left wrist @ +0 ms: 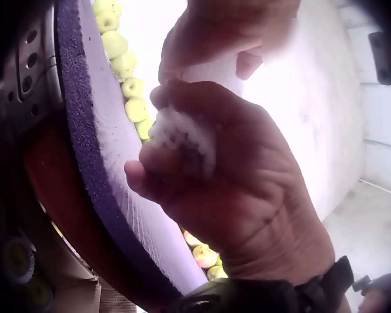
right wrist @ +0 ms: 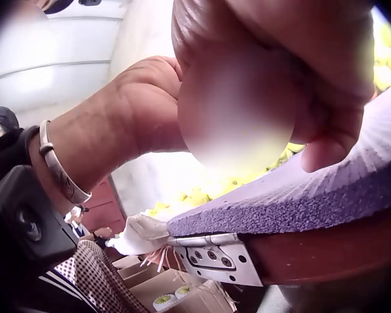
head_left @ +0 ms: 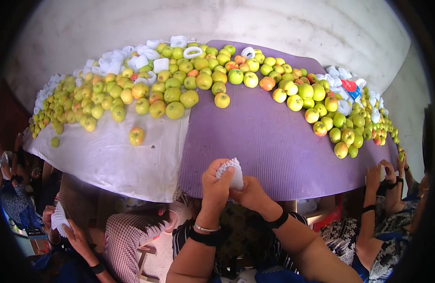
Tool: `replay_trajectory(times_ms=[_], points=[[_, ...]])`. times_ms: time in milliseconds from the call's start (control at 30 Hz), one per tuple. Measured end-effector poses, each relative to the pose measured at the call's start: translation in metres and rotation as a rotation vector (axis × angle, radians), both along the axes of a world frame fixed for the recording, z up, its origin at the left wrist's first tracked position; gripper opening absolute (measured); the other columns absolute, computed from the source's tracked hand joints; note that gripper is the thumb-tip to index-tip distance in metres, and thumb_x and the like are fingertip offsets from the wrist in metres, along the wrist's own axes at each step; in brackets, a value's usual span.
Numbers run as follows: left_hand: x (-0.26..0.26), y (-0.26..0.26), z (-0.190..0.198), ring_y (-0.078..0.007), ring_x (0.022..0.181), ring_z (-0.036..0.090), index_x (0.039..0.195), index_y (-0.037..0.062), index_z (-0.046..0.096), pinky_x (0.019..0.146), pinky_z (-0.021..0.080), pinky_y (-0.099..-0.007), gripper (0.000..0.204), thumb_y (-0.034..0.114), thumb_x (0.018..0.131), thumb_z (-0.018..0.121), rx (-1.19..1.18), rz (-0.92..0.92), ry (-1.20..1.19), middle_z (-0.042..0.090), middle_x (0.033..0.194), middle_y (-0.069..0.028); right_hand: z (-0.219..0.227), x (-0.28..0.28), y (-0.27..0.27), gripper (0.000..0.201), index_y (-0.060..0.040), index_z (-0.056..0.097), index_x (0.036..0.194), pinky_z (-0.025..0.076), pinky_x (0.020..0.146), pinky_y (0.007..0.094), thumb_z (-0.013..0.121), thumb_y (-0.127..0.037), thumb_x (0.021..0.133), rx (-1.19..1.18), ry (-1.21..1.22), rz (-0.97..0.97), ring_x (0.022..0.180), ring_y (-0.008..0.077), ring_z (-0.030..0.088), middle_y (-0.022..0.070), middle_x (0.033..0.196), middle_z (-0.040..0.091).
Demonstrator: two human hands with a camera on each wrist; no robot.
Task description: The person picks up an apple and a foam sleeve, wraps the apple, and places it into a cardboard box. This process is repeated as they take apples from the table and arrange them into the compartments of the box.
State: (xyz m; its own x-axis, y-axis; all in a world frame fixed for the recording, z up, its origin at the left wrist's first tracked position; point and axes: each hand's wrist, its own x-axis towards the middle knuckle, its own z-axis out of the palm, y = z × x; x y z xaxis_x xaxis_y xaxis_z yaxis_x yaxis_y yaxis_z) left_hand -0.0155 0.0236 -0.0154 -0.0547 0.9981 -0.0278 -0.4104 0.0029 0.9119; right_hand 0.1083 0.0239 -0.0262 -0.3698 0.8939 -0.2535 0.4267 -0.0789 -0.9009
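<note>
Over the front edge of the table, both hands are together at a white foam fruit net point(head_left: 233, 173). My left hand point(head_left: 215, 186), with a silver bracelet at its wrist, has its fingers curled round the net. From the right, my right hand point(head_left: 253, 192) grips the net's lower edge. The left wrist view shows the frilled foam net point(left wrist: 197, 138) inside the curled left hand point(left wrist: 247, 176). A pale blur covers the space beside the right hand point(right wrist: 293, 39) in the right wrist view, and what is inside the net is hidden.
Many apples point(head_left: 175, 110) lie heaped along the table's far side, with white foam nets point(head_left: 114, 61) behind and among them. A purple mat point(head_left: 241, 141) adjoins a white sheet point(head_left: 114, 160). People sit on both sides; a hand point(head_left: 76, 238) at left holds a net. Cardboard box point(right wrist: 182, 290) below.
</note>
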Motion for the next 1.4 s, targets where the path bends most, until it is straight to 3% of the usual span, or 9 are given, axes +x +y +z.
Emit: replay_trajectory(times_ms=[367,533,733,800,933,1100,1133,1200,1400], points=[[0.005,-0.007,0.021,-0.0154,0.071,0.054,0.098,-0.0005,0.047,0.07,0.046,-0.0314,0.017,0.006,0.082,0.047,0.167,-0.079,-0.442,0.055,0.08,-0.0096,0.003,0.004,-0.001,0.019,-0.0029,0.055,0.1,0.044,0.07,0.0267,0.055,-0.006,0.081,-0.104,0.386,0.106,0.082,0.012,0.055,0.0047,0.089,0.06],[0.007,-0.013,0.034,-0.01,0.062,0.053,0.089,0.0002,0.054,0.063,0.045,-0.0244,0.009,0.007,0.083,0.055,0.191,-0.005,0.084,0.054,0.066,-0.0043,0.009,-0.002,-0.002,0.018,-0.003,0.057,0.094,0.046,0.067,0.0287,0.06,-0.012,0.079,0.153,0.195,0.037,0.076,0.0134,0.057,0.0079,0.083,0.062],[0.018,-0.021,0.041,-0.0094,0.063,0.054,0.082,-0.0013,0.056,0.062,0.045,-0.0238,0.013,0.011,0.086,0.052,0.252,0.067,0.01,0.056,0.066,-0.0037,-0.021,-0.004,-0.002,0.011,-0.0029,0.058,0.079,0.045,0.06,0.0307,0.061,-0.013,0.076,0.394,0.067,-0.036,0.063,0.0207,0.059,0.01,0.068,0.061],[0.027,-0.026,0.05,-0.0126,0.061,0.054,0.078,-0.0024,0.057,0.059,0.045,-0.0251,0.011,0.006,0.083,0.053,0.343,0.118,0.238,0.057,0.067,-0.0057,-0.036,-0.003,-0.001,0.01,-0.0034,0.058,0.075,0.045,0.058,0.031,0.06,-0.013,0.076,0.485,0.064,-0.043,0.059,0.0232,0.058,0.009,0.064,0.06],[0.041,-0.03,0.051,-0.0175,0.06,0.057,0.076,-0.0023,0.058,0.057,0.045,-0.0267,0.006,0.002,0.079,0.055,0.621,0.069,0.328,0.058,0.068,-0.0082,-0.045,-0.003,-0.005,0.016,-0.0055,0.05,0.087,0.041,0.067,0.0296,0.041,-0.018,0.091,0.371,0.414,0.044,0.076,0.0151,0.048,0.0014,0.079,0.046],[0.03,-0.044,0.073,-0.0182,0.064,0.061,0.076,0.0011,0.061,0.06,0.047,-0.027,0.006,0.005,0.076,0.056,0.561,0.075,0.384,0.062,0.071,-0.0087,0.016,-0.009,-0.001,0.017,-0.0067,0.049,0.067,0.039,0.049,0.0282,0.056,-0.016,0.079,0.311,0.894,0.358,0.053,0.0158,0.048,0.0024,0.058,0.045],[0.027,-0.042,0.064,-0.0154,0.061,0.058,0.076,-0.0001,0.061,0.057,0.046,-0.0257,0.008,0.004,0.076,0.054,0.598,0.148,0.39,0.061,0.068,-0.0079,0.025,-0.019,-0.004,0.014,-0.0072,0.055,0.067,0.042,0.049,0.0296,0.06,-0.017,0.075,0.153,1.057,0.375,0.053,0.0267,0.053,0.0081,0.057,0.053],[0.019,-0.045,0.068,-0.0103,0.055,0.05,0.068,-0.0027,0.056,0.052,0.041,-0.022,0.013,0.006,0.076,0.051,0.361,0.14,0.117,0.055,0.059,-0.0064,-0.007,-0.034,-0.017,0.014,-0.0076,0.055,0.067,0.042,0.049,0.0291,0.062,-0.018,0.073,0.776,0.235,-0.138,0.054,0.0265,0.052,0.0096,0.06,0.053],[0.013,-0.044,0.069,-0.0091,0.05,0.042,0.058,0.0015,0.044,0.05,0.036,-0.0228,0.025,0.015,0.077,0.053,0.471,0.058,-0.028,0.047,0.054,-0.0025,-0.014,-0.025,-0.013,0.015,-0.0073,0.055,0.068,0.043,0.05,0.0295,0.068,-0.015,0.068,0.637,0.186,0.011,0.056,0.027,0.053,0.0105,0.062,0.053]])
